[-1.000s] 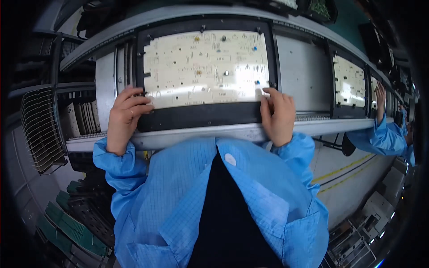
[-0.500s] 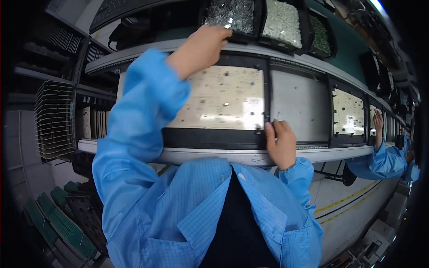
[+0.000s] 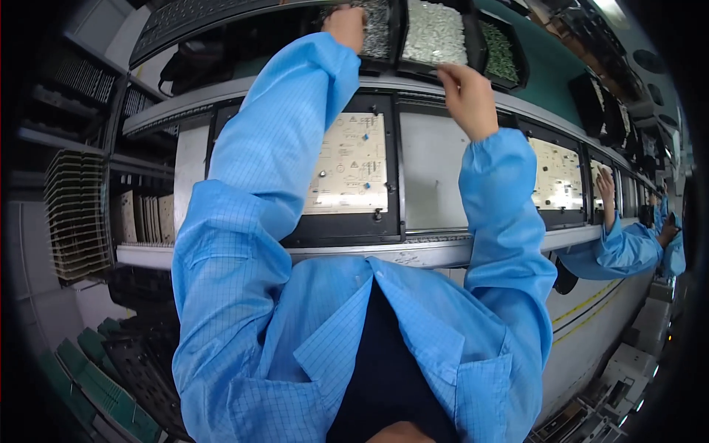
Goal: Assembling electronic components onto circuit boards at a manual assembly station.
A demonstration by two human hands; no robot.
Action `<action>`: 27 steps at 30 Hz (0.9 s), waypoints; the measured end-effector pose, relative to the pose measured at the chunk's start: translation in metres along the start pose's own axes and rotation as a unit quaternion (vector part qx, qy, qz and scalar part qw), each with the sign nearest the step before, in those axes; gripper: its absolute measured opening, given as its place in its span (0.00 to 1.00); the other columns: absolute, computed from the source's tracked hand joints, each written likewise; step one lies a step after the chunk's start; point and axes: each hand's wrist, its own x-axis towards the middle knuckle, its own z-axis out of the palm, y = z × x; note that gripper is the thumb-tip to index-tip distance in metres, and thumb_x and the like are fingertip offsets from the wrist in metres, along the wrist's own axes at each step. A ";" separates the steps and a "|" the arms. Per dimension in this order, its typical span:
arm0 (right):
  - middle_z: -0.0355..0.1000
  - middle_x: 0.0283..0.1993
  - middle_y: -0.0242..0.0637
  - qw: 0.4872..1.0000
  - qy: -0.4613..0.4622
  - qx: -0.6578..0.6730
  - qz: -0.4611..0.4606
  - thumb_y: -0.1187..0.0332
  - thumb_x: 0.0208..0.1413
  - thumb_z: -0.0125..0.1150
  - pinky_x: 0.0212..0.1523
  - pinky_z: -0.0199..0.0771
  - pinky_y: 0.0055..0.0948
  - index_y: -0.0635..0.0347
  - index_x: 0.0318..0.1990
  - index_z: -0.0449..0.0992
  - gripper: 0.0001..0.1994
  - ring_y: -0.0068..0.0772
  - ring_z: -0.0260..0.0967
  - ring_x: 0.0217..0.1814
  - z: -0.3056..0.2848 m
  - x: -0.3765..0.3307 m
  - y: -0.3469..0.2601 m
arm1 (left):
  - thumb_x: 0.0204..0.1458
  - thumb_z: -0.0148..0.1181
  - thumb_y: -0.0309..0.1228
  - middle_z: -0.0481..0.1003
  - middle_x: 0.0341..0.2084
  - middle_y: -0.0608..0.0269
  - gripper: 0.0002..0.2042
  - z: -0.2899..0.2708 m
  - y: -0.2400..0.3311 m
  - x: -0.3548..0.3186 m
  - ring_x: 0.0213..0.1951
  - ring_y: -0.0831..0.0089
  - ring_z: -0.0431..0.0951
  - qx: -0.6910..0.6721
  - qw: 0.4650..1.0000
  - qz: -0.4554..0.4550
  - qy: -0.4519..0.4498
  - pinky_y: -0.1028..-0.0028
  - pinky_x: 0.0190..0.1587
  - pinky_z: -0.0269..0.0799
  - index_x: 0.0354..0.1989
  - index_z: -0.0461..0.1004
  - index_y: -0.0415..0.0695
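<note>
Glossy circuit board (image 3: 353, 166), matt black frame (image 3: 347, 228), smooth metal rail (image 3: 422, 255); faintly shiny cloth coat (image 3: 317, 310)

Single view: the head-worn left fisheye camera looks steeply downward from above the blue jacket (image 3: 425, 310), at close range, facing across the conveyor (image 3: 432, 166) from its near edge to beyond its far edge.

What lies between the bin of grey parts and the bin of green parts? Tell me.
White parts in a black bin lie between them, in the head view.
</note>
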 end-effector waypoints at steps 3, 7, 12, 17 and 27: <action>0.77 0.36 0.48 0.999 0.032 0.020 -0.030 0.72 0.58 0.57 0.37 0.75 0.30 0.63 0.43 0.79 0.08 0.39 0.77 0.35 0.029 0.022 -0.019 | 0.47 0.56 0.22 0.79 0.25 0.52 0.08 -0.016 0.005 -0.004 0.30 0.62 0.80 -0.101 0.993 -0.057 -0.034 0.68 0.35 0.75 0.34 0.79 0.41; 0.76 0.37 0.46 0.981 0.093 -0.047 -0.164 0.72 0.59 0.57 0.39 0.72 0.29 0.60 0.43 0.79 0.08 0.38 0.74 0.37 0.062 0.049 -0.022 | 0.45 0.56 0.23 0.77 0.20 0.51 0.11 -0.015 0.001 -0.008 0.26 0.56 0.78 -0.172 0.981 -0.066 0.054 0.63 0.31 0.73 0.36 0.82 0.45; 0.73 0.38 0.42 0.960 -0.018 -0.206 -0.191 0.74 0.44 0.60 0.50 0.68 0.35 0.62 0.32 0.75 0.06 0.44 0.67 0.45 0.092 0.078 -0.036 | 0.44 0.58 0.23 0.77 0.22 0.46 0.07 -0.034 0.002 -0.013 0.28 0.52 0.80 -0.272 0.944 -0.184 -0.027 0.63 0.34 0.74 0.30 0.82 0.42; 0.75 0.41 0.44 0.927 -0.150 -0.314 -0.141 0.69 0.48 0.61 0.50 0.71 0.36 0.61 0.35 0.76 0.08 0.45 0.69 0.50 0.103 0.118 -0.052 | 0.46 0.58 0.25 0.77 0.21 0.47 0.05 -0.057 0.007 -0.027 0.28 0.55 0.80 -0.114 0.993 -0.018 0.034 0.63 0.33 0.75 0.26 0.78 0.37; 0.74 0.37 0.51 0.977 -0.131 0.072 -0.151 0.74 0.44 0.64 0.46 0.75 0.43 0.62 0.36 0.74 0.10 0.51 0.73 0.44 0.126 0.113 -0.021 | 0.49 0.62 0.23 0.79 0.28 0.52 0.07 -0.158 -0.001 -0.154 0.32 0.66 0.80 -0.238 0.891 -0.137 -0.361 0.70 0.35 0.74 0.36 0.79 0.36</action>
